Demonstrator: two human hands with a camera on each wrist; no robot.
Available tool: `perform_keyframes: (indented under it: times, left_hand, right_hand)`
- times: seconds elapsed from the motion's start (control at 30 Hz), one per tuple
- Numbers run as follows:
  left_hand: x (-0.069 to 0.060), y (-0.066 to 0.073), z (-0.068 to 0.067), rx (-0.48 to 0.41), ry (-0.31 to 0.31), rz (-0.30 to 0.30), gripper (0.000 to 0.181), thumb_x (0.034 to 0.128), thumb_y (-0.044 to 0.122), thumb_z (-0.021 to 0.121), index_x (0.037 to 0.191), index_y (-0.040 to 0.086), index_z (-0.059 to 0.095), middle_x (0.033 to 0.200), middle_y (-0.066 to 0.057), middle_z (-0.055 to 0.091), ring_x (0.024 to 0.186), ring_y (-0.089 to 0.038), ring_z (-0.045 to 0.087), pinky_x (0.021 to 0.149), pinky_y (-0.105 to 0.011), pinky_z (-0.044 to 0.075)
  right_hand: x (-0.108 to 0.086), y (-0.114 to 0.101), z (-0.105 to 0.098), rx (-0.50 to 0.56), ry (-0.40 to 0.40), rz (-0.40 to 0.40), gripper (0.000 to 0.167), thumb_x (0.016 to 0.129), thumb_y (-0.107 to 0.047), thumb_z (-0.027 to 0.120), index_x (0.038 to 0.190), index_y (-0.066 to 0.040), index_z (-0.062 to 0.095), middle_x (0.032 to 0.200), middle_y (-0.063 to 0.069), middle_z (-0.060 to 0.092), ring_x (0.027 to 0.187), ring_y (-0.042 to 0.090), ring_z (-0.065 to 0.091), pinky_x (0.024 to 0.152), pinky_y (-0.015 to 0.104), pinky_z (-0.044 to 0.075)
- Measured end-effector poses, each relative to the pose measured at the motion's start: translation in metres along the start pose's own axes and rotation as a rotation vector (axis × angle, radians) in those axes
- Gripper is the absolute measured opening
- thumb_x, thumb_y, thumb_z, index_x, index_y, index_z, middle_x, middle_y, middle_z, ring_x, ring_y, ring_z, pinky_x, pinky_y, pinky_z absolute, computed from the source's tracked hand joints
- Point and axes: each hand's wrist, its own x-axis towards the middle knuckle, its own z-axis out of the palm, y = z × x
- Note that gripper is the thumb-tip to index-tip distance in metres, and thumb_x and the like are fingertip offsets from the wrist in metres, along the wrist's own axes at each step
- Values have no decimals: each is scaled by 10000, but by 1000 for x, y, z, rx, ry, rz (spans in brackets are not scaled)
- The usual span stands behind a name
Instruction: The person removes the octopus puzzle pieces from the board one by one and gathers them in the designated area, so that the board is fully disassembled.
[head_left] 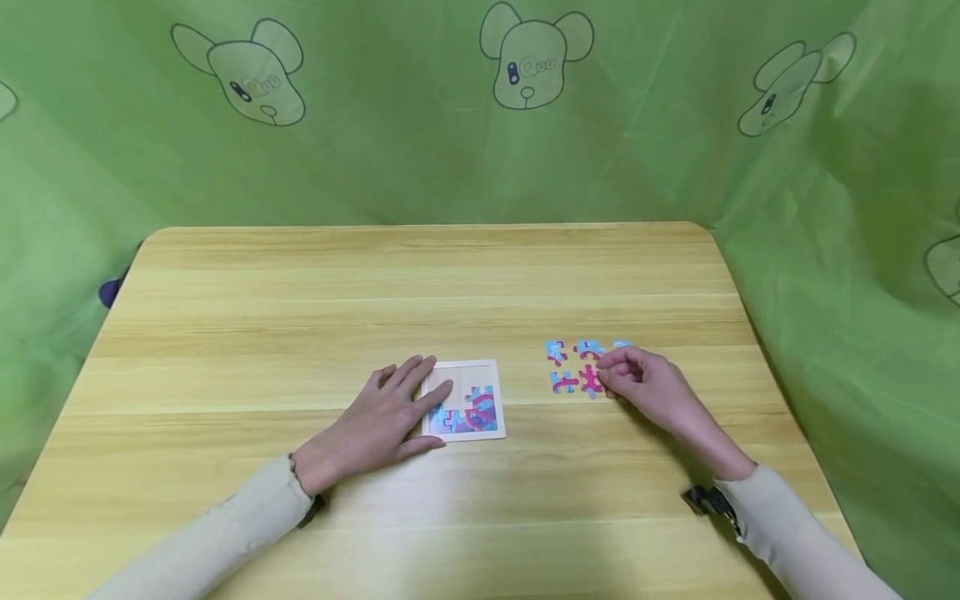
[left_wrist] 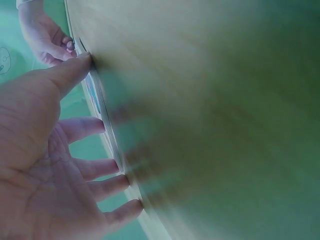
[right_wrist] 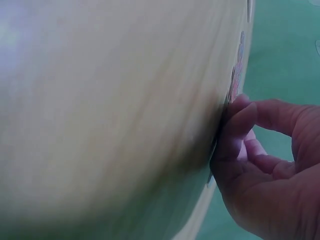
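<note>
I see L hand (head_left: pixel 378 421) spread, gripping nothing, fingers over the L side of the puzzle tray (head_left: pixel 468 375); set pcs (head_left: pixel 480 414) just R of it. R hand (head_left: pixel 648 387) curled, thumb & index close together at a pink pc (head_left: pixel 589 379); can't tell if pinched. Other loose pcs (head_left: pixel 564 383) L of & beyond R hand, on tabletop (head_left: pixel 337 292).

Pale tray (head_left: pixel 472 375) lies partly filled — puzzle pieces (head_left: pixel 589 379) at its right.
</note>
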Motion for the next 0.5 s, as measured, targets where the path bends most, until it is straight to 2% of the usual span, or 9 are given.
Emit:
perform_keyframes:
  times: [0.1,0.3,0.5]
  left_hand:
    - [0,0,0,0,0,-1,750,1056,553,683,1635,104,524,1702,-280,358,1569,-467,340,1175,-661,362]
    - [0,0,1,3,5,3,750,1058,554,680,1636,102,523,1700,-283,358,1567,-469,343,1173,-666,363]
    - [0,1,1,23,6,5,748,1060,560,672,1634,104,526,1700,-283,360,1561,-469,354,1167,-659,376]
  right_hand:
    - [-3,-1,0,-77,24,-32,308,1052,-204,762,1285,-10,705,1006,69,694,889,219,623,755,256,524]
    - [-8,-3,3,-140,15,-144,377,995,-172,837,1297,2,695,976,64,616,856,215,553,716,266,475]
    - [-7,-9,8,-222,17,-185,380,978,-192,855,1262,8,704,952,73,593,820,211,531,691,311,445]
